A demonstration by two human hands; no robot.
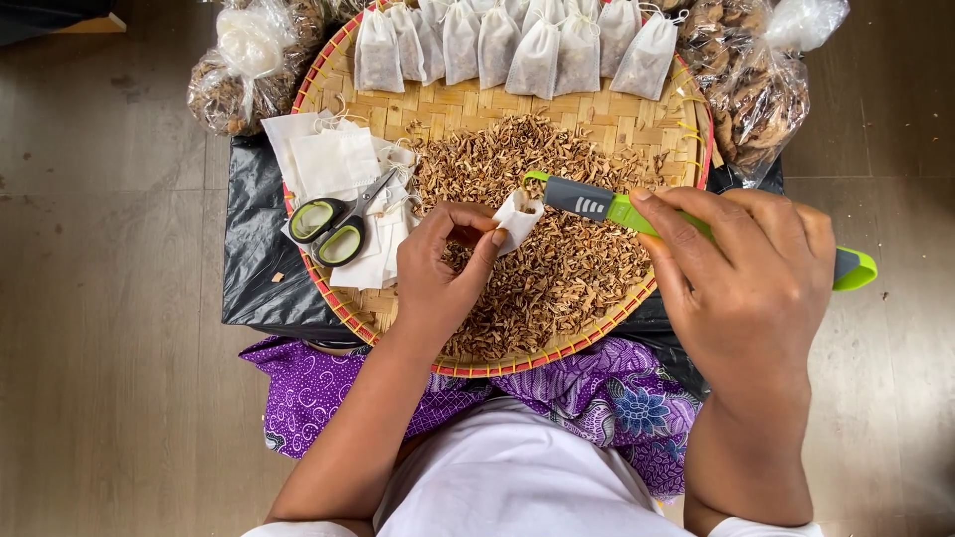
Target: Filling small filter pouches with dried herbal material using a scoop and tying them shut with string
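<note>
One round woven tray [637,124] rested on the person's lap over a purple patterned cloth [607,393] and a black plastic sheet [254,259]. A single heap of dried brown shreds [557,249] covered the tray's middle. Along its far rim stood a row of filled white pouches [517,45], roughly nine in view, though the frame cut off their tops. One stack of empty white pouches [333,164] lay on the tray's left side, with one pair of green-handled scissors [338,224] on top of it. Two clear plastic bags [249,65] of brown contents sat beyond the tray, one at each far corner.

The left hand [443,273] pinched one small white pouch [518,217] between thumb and fingertips, just above the heap. The right hand [746,278] was closed around one green and grey tool [597,204]. The tool's long axis ran nearly level across the view, slightly tilted: its narrow green tip pointed left, meeting the pouch's top edge, while its butt end stuck out to the right past the hand.
</note>
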